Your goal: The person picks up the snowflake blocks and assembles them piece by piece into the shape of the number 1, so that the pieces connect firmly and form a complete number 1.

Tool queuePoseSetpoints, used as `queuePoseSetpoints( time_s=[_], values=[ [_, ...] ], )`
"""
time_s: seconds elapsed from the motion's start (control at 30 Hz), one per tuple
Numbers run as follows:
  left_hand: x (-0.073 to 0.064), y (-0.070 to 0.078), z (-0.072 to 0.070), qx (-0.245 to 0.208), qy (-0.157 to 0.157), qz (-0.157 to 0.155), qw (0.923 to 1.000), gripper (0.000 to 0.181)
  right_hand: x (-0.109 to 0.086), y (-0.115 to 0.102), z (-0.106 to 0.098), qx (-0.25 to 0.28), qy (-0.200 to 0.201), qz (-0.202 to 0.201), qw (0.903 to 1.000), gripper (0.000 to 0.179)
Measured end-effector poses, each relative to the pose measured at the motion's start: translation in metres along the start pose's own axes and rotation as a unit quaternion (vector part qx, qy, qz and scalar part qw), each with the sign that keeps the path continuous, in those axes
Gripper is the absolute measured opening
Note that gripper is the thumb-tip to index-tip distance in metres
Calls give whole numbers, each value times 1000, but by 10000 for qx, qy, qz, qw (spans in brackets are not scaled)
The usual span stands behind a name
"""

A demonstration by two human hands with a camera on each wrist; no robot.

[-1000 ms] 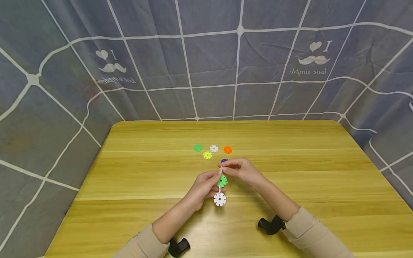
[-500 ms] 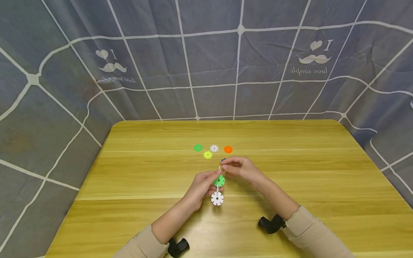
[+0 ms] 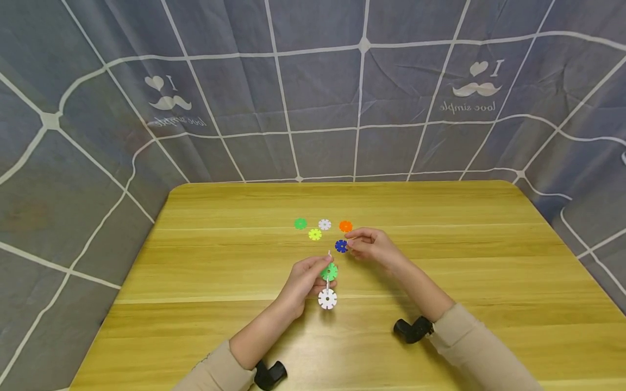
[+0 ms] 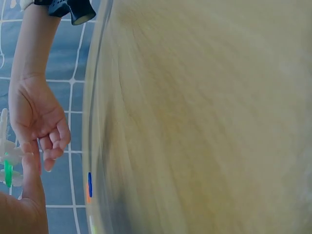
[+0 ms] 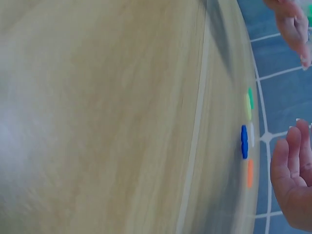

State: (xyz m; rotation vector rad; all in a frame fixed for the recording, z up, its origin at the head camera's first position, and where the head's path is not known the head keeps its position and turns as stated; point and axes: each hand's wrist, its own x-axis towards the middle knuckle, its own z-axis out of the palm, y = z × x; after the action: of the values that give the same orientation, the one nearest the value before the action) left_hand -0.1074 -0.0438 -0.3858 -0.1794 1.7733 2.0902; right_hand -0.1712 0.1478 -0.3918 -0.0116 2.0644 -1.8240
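My left hand (image 3: 304, 279) pinches a joined chain of notched plastic discs between thumb and fingers, raised above the table. Nearest me in it is a white disc (image 3: 327, 300), face up to the head camera. A green disc (image 3: 330, 272) sits further along, with white pieces seen edge-on on either side of it. My right hand (image 3: 375, 247) holds nothing, its fingers loosely bent beside a dark blue notched disc (image 3: 340, 247); the thumb and fingertips come right up to that disc's right edge in the head view. In the right wrist view the same blue disc (image 5: 244, 142) appears edge-on.
Behind the blue disc, loose on the wooden table (image 3: 220, 255), lie a green disc (image 3: 300, 224), a white disc (image 3: 325, 225), a yellow disc (image 3: 315, 234) and an orange disc (image 3: 345, 226). A grey patterned curtain (image 3: 323, 103) surrounds the table's back and sides.
My right hand has left the chain's top end and moved away and slightly right, uncovering the blue disc. The left hand has shifted slightly left with the chain.
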Motion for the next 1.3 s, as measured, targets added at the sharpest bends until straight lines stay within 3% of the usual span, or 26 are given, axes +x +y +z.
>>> queuePoseSetpoints(
  time_s=[0.23,0.37,0.63,0.77,0.9,1.07,1.3],
  values=[
    [1,-1,-1,-4,26,78,10000,41,13,2,-4,-260,153,-18,9995,35],
    [2,-1,-3,9,-23,151,9999,43,21,5,-5,-662,232,-77,9975,34],
    [3,-2,-4,139,-113,105,9998,46,33,14,-5,-822,289,237,9959,34],
    [4,-2,-4,170,-24,94,9998,46,39,14,-3,-1161,336,221,9924,35],
    [4,-1,-4,178,6,71,9998,47,43,13,1,-1849,446,115,9817,36],
    [3,-1,-5,214,13,54,9998,48,45,11,7,-2754,599,-98,9594,32],
    [5,-3,-7,273,-20,33,9996,49,45,10,12,-2948,641,113,9533,28]
  ],
)
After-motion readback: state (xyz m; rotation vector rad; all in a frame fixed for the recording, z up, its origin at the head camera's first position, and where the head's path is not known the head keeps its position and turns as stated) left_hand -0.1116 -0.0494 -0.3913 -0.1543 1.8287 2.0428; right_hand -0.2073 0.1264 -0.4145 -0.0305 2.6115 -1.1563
